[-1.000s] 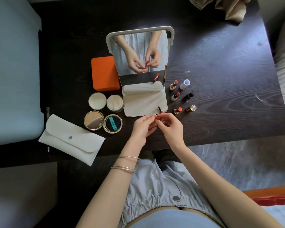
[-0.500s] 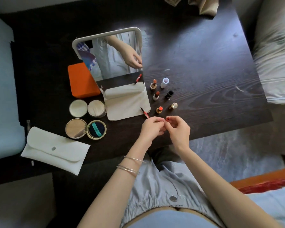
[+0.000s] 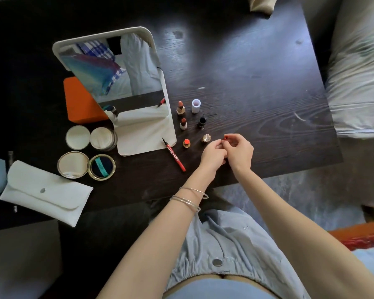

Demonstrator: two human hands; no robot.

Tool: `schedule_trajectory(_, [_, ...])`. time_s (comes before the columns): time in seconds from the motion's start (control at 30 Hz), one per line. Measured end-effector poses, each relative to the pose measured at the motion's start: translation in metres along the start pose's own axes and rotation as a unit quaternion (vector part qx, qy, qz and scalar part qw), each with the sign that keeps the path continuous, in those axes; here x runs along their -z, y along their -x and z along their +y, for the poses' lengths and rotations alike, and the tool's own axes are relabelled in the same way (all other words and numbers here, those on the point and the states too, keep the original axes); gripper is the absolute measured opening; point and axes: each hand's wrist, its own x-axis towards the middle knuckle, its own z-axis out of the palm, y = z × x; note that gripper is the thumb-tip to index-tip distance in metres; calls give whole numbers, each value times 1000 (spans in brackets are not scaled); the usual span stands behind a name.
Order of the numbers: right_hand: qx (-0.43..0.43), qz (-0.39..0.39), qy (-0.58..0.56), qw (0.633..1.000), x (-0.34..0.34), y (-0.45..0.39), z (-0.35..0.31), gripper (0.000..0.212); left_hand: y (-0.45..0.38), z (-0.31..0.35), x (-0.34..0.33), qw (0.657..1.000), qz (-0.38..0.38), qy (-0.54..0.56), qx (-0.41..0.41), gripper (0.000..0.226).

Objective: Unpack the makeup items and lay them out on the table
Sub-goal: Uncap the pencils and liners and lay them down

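Observation:
My right hand (image 3: pixel 240 152) pinches a small red cap (image 3: pixel 226 138) between thumb and forefinger, just above the dark table (image 3: pixel 257 67). My left hand (image 3: pixel 213 154) has curled fingers pressed against the right hand; whether it holds anything is hidden. A red eyeliner pen (image 3: pixel 175 157) lies uncapped on the table to the left of both hands, its tip pointing at the mirror's base. Three open lipsticks (image 3: pixel 183 123) stand in a column, with a white cap (image 3: pixel 196 106), a black cap (image 3: pixel 202 122) and a gold cap (image 3: pixel 206 138) beside them.
A standing mirror (image 3: pixel 147 32) on a white base (image 3: pixel 147 134) is left of the lipsticks, an orange box (image 3: pixel 80 102) behind it. Two round jars (image 3: pixel 77 137), an open compact (image 3: pixel 102 167) and a white pouch (image 3: pixel 43 193) lie at the left. Bedding (image 3: pixel 358 83) borders the table's right.
The eyeliner pen left my hands and now lies on the table. Both hands moved right with the red cap. The camera view also swung, so the mirror reflects the room.

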Motion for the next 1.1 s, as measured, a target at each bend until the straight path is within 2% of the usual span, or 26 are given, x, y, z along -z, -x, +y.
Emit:
schedule_trajectory(0.37, [-1, -49, 10, 999, -3, -14, 2, 19, -10, 1, -7, 999, 33, -4, 8, 45])
schedule_trajectory(1.0, [-11, -62, 15, 998, -2, -11, 3, 25, -11, -4, -5, 999, 35, 10, 19, 46])
schedule_trajectory(1.1, [-27, -58, -5, 998, -1, -6, 6, 18, -10, -6, -3, 999, 37, 6, 26, 47])
